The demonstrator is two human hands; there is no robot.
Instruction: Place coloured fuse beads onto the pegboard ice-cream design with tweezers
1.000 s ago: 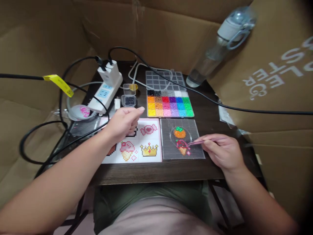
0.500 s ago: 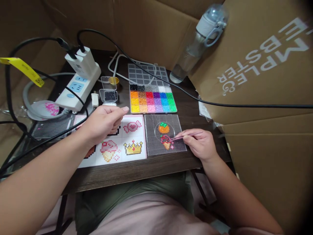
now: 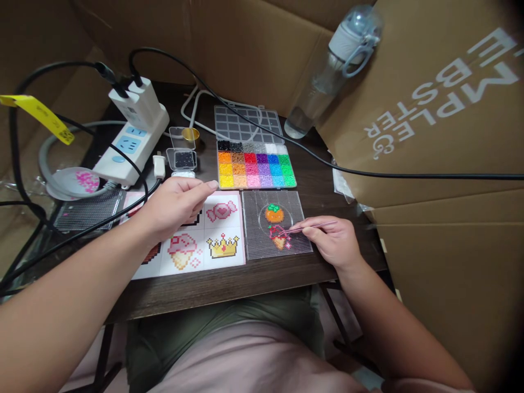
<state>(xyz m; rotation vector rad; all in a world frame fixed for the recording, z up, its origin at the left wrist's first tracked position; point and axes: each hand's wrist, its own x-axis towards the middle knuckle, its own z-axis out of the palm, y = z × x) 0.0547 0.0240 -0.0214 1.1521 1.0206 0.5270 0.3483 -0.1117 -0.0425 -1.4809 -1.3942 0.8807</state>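
Note:
My right hand (image 3: pixel 333 242) pinches a pair of pink tweezers (image 3: pixel 313 225), whose tips reach the bead ice cream cone (image 3: pixel 279 238) on the clear pegboard (image 3: pixel 298 207). Above the cone on that board sits an orange bead fruit (image 3: pixel 274 214) with a green top. My left hand (image 3: pixel 176 206) hangs closed over the printed pattern sheet (image 3: pixel 223 267), thumb pointing right; whether anything is in its fingers is hidden. The sheet shows a candy, an ice cream and a crown. Behind the board lies the bead box (image 3: pixel 257 186), its compartments full of coloured beads.
A white power strip (image 3: pixel 123 155) with plugs and black cables (image 3: pixel 262 128) lies at the left and across the back. Small bead cases (image 3: pixel 182 160) and a dish of pink beads (image 3: pixel 73 183) stand left. A water bottle (image 3: pixel 317 87) stands before the cardboard wall (image 3: pixel 442 207).
The tweezers and my right hand have shifted very slightly, with the tips still at the cone. My left hand has moved a touch to the right.

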